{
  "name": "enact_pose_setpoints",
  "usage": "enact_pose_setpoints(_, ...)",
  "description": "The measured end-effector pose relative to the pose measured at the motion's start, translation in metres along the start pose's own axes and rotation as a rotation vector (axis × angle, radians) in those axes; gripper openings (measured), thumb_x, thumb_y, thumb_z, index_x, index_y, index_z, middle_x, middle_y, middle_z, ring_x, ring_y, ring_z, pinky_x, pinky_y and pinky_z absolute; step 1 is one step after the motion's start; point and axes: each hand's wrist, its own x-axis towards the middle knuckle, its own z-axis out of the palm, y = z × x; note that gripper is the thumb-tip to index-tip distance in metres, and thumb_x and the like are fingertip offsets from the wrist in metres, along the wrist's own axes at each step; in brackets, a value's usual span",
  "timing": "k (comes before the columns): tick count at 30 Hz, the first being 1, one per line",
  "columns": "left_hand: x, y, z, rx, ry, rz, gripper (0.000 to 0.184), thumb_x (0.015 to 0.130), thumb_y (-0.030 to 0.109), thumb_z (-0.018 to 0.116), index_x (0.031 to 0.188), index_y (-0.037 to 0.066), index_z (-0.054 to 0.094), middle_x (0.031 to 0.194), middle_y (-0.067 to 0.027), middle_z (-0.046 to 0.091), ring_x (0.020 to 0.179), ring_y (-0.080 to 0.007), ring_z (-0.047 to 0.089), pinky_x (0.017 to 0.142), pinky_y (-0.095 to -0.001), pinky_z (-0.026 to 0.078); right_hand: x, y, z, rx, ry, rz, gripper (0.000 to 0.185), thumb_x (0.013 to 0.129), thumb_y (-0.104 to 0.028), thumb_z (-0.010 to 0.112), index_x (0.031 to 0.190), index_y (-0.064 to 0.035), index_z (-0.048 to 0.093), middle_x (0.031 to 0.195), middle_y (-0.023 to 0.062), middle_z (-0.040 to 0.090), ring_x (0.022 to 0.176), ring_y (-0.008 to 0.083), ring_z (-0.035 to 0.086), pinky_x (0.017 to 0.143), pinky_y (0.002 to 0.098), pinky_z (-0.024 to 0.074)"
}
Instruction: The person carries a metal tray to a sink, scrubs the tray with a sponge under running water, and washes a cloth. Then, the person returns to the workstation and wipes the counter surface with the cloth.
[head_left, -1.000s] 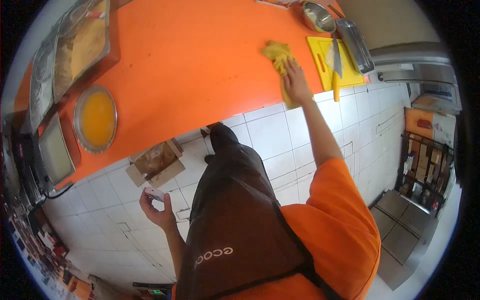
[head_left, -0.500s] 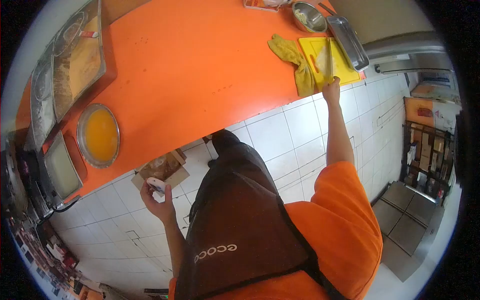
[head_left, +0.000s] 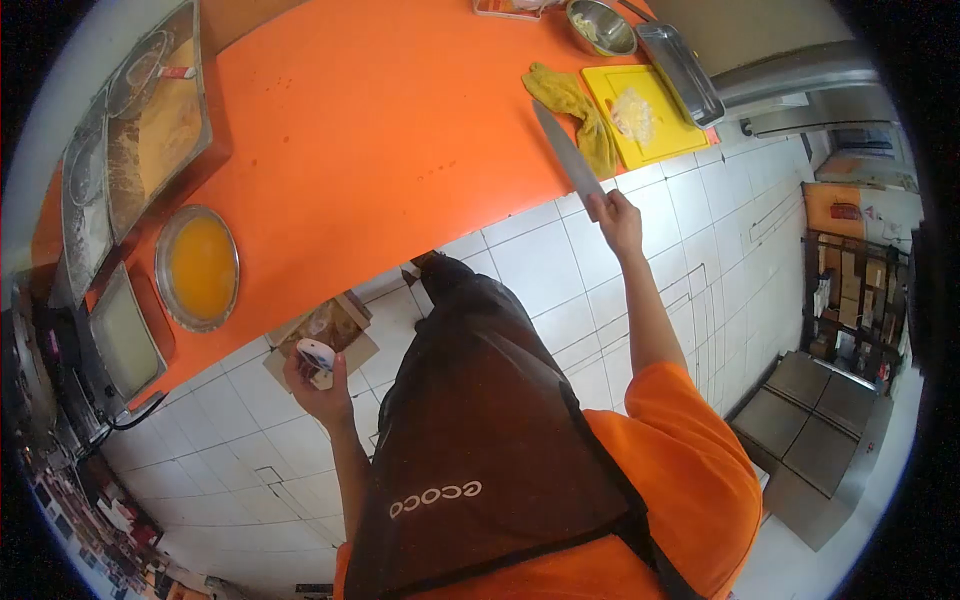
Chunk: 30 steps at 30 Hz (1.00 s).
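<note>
My right hand [head_left: 620,222] grips the handle of a large kitchen knife [head_left: 568,152]. Its wide blade points up and left over the table's front edge, close to a yellow-green cloth [head_left: 560,90]. To the right of the cloth, a yellow cutting board [head_left: 685,140] carries a pale, cut-up food [head_left: 634,116]. Lower left, in front of the table, my left hand [head_left: 322,400] is closed around a small white rounded object [head_left: 317,353] with dark and bluish markings; its kind is unclear.
The orange table [head_left: 380,120] holds a steel bowl [head_left: 625,40] and a metal tray [head_left: 690,75] behind the board. On the left are a bowl of orange-yellow liquid [head_left: 200,265], crumb and flour bins [head_left: 165,130] and a pale-liquid container [head_left: 125,335]. An open cardboard box [head_left: 350,350] sits below.
My right hand has lifted the knife off the cutting board and swung it left, past the cloth. The left hand has turned the white object slightly and stays in nearly the same place.
</note>
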Motion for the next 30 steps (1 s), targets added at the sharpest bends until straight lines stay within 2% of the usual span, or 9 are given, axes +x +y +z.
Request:
enact_pose_setpoints(2,-0.002,0.000,-0.002,0.003,0.004,0.007,0.062,0.075,0.008,0.079,0.128,0.000,0.048,0.118,-0.0116,0.054,0.104,-0.0211,0.056,0.089,-0.0328,0.045,0.006,0.007,0.000,-0.067,0.023,0.016,0.041,0.088,-0.043,0.063,0.077,-0.0031,0.058,0.068,0.0174,0.064,0.067,0.0369,0.064,0.059,0.0450,0.0486)
enact_pose_setpoints(11,-0.009,-0.002,-0.008,0.045,0.010,0.027,0.061,0.075,0.007,0.078,0.128,0.000,0.047,0.120,-0.0118,0.053,0.103,-0.0213,0.054,0.086,-0.0339,0.044,0.005,0.030,0.006,-0.247,-0.032,-0.086,0.041,0.090,-0.044,0.060,0.079,-0.0041,0.056,0.068,0.0205,0.063,0.067,0.0411,0.063,0.058,0.0493,0.0484)
enact_pose_setpoints(14,-0.011,-0.005,-0.010,0.049,0.013,0.023,0.062,0.075,0.007,0.078,0.128,0.000,0.048,0.120,-0.0120,0.053,0.103,-0.0215,0.054,0.087,-0.0341,0.044,0.004,0.034,0.010,-0.234,0.014,-0.031,0.040,0.090,-0.042,0.061,0.079,-0.0037,0.055,0.067,0.0206,0.063,0.066,0.0413,0.063,0.058,0.0494,0.0486)
enact_pose_setpoints(17,-0.012,-0.004,-0.010,0.056,0.014,0.015,0.062,0.075,0.007,0.078,0.128,0.000,0.048,0.120,-0.0123,0.054,0.104,-0.0217,0.055,0.088,-0.0341,0.045,0.003,0.034,0.005,-0.269,-0.036,-0.157,0.040,0.090,-0.041,0.062,0.079,-0.0036,0.055,0.067,0.0210,0.063,0.067,0.0416,0.063,0.058,0.0495,0.0487)
enact_pose_setpoints(20,-0.013,-0.003,-0.010,0.032,0.030,-0.005,0.062,0.075,0.006,0.079,0.128,0.000,0.048,0.119,-0.0119,0.054,0.104,-0.0215,0.055,0.088,-0.0338,0.045,0.002,0.031,0.008,-0.242,0.014,-0.122,0.040,0.090,-0.042,0.061,0.080,-0.0040,0.056,0.067,0.0215,0.063,0.067,0.0420,0.063,0.058,0.0499,0.0486)
enact_pose_setpoints(23,-0.013,-0.003,-0.010,0.025,0.033,-0.003,0.062,0.074,0.006,0.079,0.128,0.001,0.048,0.118,-0.0110,0.055,0.104,-0.0211,0.056,0.087,-0.0333,0.045,-0.003,0.023,0.007,-0.274,-0.037,-0.149,0.038,0.090,-0.041,0.061,0.081,-0.0044,0.056,0.069,0.0219,0.063,0.067,0.0422,0.063,0.058,0.0501,0.0487)
enact_pose_setpoints(25,-0.012,-0.002,-0.011,0.030,0.033,0.003,0.063,0.074,0.006,0.079,0.128,0.001,0.048,0.117,-0.0104,0.055,0.103,-0.0206,0.056,0.087,-0.0329,0.046,-0.004,0.023,0.007,-0.267,-0.009,-0.086,0.038,0.090,-0.041,0.061,0.081,-0.0045,0.056,0.070,0.0215,0.064,0.068,0.0421,0.063,0.059,0.0506,0.0490)
enact_pose_setpoints(28,-0.013,-0.002,-0.015,-0.008,0.004,-0.040,0.059,0.080,0.008,0.076,0.130,0.000,0.047,0.124,-0.0131,0.053,0.115,-0.0239,0.052,0.097,-0.0397,0.043,-0.009,0.022,0.013,-0.277,-0.045,-0.101,0.038,0.090,-0.041,0.060,0.082,-0.0049,0.057,0.071,0.0215,0.064,0.069,0.0422,0.063,0.060,0.0510,0.0494)
enact_pose_setpoints(30,-0.013,-0.003,-0.016,0.002,0.020,-0.039,0.059,0.080,0.008,0.076,0.130,0.000,0.047,0.124,-0.0131,0.053,0.116,-0.0238,0.052,0.097,-0.0397,0.044,-0.011,0.019,0.012,-0.291,-0.063,-0.106,0.037,0.090,-0.041,0.060,0.083,-0.0056,0.057,0.072,0.0221,0.064,0.070,0.0428,0.063,0.061,0.0519,0.0493)
